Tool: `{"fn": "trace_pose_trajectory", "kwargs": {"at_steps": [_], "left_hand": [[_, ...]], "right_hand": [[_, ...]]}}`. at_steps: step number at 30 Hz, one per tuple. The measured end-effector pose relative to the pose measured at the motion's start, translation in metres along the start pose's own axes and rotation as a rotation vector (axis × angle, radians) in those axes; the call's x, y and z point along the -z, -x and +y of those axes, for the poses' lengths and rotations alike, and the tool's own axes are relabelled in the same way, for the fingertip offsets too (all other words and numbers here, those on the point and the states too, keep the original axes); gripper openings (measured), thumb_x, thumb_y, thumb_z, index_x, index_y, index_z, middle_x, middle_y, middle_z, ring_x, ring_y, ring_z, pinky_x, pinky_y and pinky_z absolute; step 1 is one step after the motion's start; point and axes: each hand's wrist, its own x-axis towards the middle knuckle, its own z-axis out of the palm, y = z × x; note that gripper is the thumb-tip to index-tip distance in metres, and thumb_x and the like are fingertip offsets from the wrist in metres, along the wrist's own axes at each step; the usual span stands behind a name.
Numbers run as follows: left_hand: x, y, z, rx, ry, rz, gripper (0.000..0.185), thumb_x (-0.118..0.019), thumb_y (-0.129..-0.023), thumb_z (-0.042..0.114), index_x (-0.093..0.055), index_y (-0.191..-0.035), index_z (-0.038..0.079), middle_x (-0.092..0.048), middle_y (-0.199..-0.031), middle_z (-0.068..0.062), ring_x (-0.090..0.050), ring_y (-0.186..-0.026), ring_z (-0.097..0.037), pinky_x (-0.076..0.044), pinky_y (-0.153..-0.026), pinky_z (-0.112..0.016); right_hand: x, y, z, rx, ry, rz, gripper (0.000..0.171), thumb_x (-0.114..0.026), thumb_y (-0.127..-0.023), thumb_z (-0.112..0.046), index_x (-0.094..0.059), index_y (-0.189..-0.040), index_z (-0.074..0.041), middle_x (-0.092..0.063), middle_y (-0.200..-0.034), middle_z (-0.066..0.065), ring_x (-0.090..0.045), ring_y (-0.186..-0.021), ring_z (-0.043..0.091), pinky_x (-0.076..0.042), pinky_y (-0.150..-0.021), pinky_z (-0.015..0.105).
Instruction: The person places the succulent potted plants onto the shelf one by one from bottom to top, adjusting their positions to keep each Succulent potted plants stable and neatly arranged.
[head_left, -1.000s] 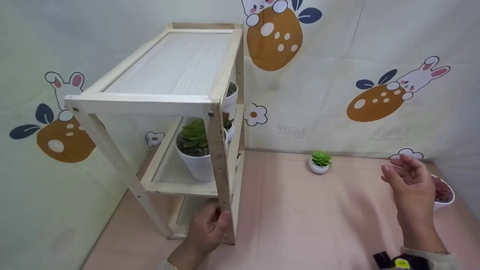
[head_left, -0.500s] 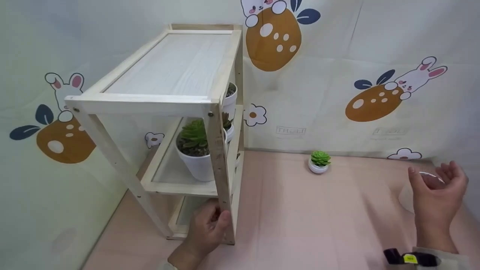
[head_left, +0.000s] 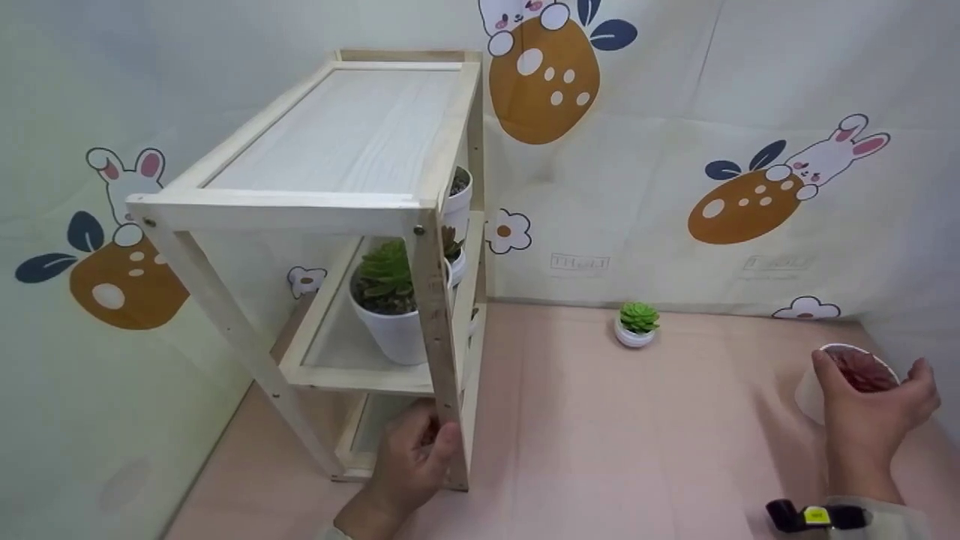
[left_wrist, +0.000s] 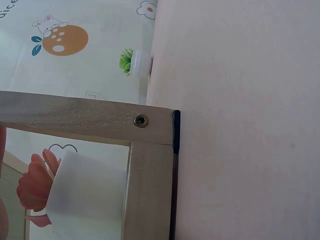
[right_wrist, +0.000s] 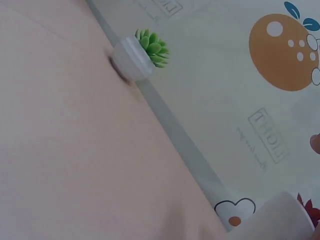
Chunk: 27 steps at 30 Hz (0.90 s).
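Observation:
My left hand (head_left: 429,444) grips the lower front post of a pale wooden three-tier shelf (head_left: 442,352); the post and its screw fill the left wrist view (left_wrist: 100,117). On the middle tier stands a white pot with a green succulent (head_left: 390,300), with more pots behind it. My right hand (head_left: 874,386) curls round the rim of a white pot with a red plant (head_left: 814,390) at the far right of the pink table. That pot's edge shows in the right wrist view (right_wrist: 285,215).
A small green succulent in a white pot (head_left: 637,324) stands by the back wall, also in the wrist views (left_wrist: 135,62) (right_wrist: 142,52). Cartoon-printed cloth walls enclose the table on three sides. Pink tabletop (head_left: 637,435) lies between shelf and right hand.
My right hand moved right and down from mid-air and closed round the red-plant pot. The left hand kept its hold on the shelf post.

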Motion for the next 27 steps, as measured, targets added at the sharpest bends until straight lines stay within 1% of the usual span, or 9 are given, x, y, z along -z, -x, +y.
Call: {"fn": "trace_pose_trajectory", "kwargs": {"at_steps": [1,2,3,5,9,14,19,23,27], "left_hand": [[0.0,0.0,0.0,-0.003,0.0,0.002,0.005,-0.062,-0.1,0.008,-0.063,-0.103,0.005,-0.069,-0.087,-0.002,-0.059,-0.072,-0.004,-0.05,-0.062,-0.016],[0.0,0.0,0.0,-0.005,0.0,0.003,0.005,-0.062,-0.1,0.009,-0.063,-0.103,0.005,-0.069,-0.087,-0.002,-0.059,-0.072,-0.004,-0.05,-0.062,-0.016],[0.0,0.0,-0.001,-0.005,-0.001,0.004,0.005,-0.062,-0.101,0.009,-0.063,-0.103,0.005,-0.069,-0.087,-0.002,-0.059,-0.071,-0.004,-0.05,-0.062,-0.016],[-0.001,0.0,-0.001,-0.006,-0.001,0.005,0.005,-0.061,-0.101,0.01,-0.063,-0.102,0.005,-0.068,-0.086,-0.002,-0.059,-0.071,-0.004,-0.05,-0.061,-0.016],[0.0,0.0,-0.001,-0.005,0.012,-0.006,0.005,-0.06,-0.101,0.009,-0.062,-0.102,0.005,-0.068,-0.087,-0.002,-0.06,-0.07,-0.005,-0.051,-0.062,-0.015],[0.001,0.0,0.0,0.014,0.053,-0.037,0.008,-0.059,-0.099,0.003,-0.061,-0.106,0.004,-0.07,-0.091,-0.004,-0.066,-0.074,-0.007,-0.055,-0.066,-0.016],[0.001,0.001,0.0,0.022,0.046,-0.03,0.007,-0.059,-0.098,0.002,-0.061,-0.105,0.003,-0.068,-0.088,-0.004,-0.063,-0.071,-0.006,-0.053,-0.064,-0.015],[0.0,0.0,0.0,0.015,0.031,-0.022,0.006,-0.06,-0.097,0.002,-0.061,-0.103,0.004,-0.067,-0.086,-0.001,-0.06,-0.069,-0.005,-0.051,-0.062,-0.015],[0.0,0.0,0.001,0.016,0.032,-0.024,0.007,-0.06,-0.097,0.002,-0.061,-0.103,0.004,-0.067,-0.087,-0.001,-0.06,-0.07,-0.004,-0.051,-0.062,-0.015]], "right_hand": [[-0.001,-0.001,0.002,-0.02,0.011,-0.002,0.106,-0.078,-0.089,-0.038,-0.006,-0.165,-0.03,-0.018,-0.166,-0.001,-0.034,-0.145,0.004,-0.024,-0.121,0.018],[-0.001,-0.002,0.004,-0.038,0.03,-0.009,0.107,-0.078,-0.089,-0.04,-0.003,-0.165,-0.031,-0.006,-0.169,0.001,-0.023,-0.152,0.01,-0.018,-0.124,0.021],[-0.002,-0.003,0.006,-0.055,0.038,-0.014,0.109,-0.078,-0.088,-0.042,-0.001,-0.165,-0.031,-0.002,-0.17,0.001,-0.013,-0.157,0.014,-0.013,-0.126,0.022],[-0.003,-0.005,0.01,-0.079,0.034,-0.023,0.113,-0.078,-0.088,-0.043,0.003,-0.165,-0.031,0.001,-0.17,0.002,-0.007,-0.159,0.017,-0.01,-0.127,0.024],[-0.006,-0.008,0.015,-0.112,0.001,-0.033,0.117,-0.08,-0.086,-0.042,0.005,-0.165,-0.032,0.001,-0.171,0.0,-0.008,-0.159,0.014,-0.012,-0.127,0.025],[-0.01,-0.01,0.018,-0.144,-0.08,-0.021,0.12,-0.085,-0.083,-0.035,0.003,-0.165,-0.033,-0.001,-0.171,-0.002,-0.011,-0.155,0.009,-0.013,-0.125,0.021],[-0.013,-0.01,0.019,-0.169,-0.183,-0.011,0.123,-0.088,-0.081,-0.025,0.003,-0.165,-0.032,-0.003,-0.172,-0.004,-0.014,-0.153,0.005,-0.014,-0.123,0.016],[-0.015,-0.01,0.021,-0.167,-0.262,0.011,0.121,-0.088,-0.08,-0.018,-0.001,-0.164,-0.029,-0.011,-0.171,-0.006,-0.019,-0.151,0.003,-0.016,-0.121,0.013],[-0.018,-0.01,0.025,-0.169,-0.317,0.047,0.113,-0.089,-0.079,-0.011,-0.012,-0.16,-0.029,-0.024,-0.165,-0.01,-0.026,-0.148,0.003,-0.022,-0.12,0.014]]}}
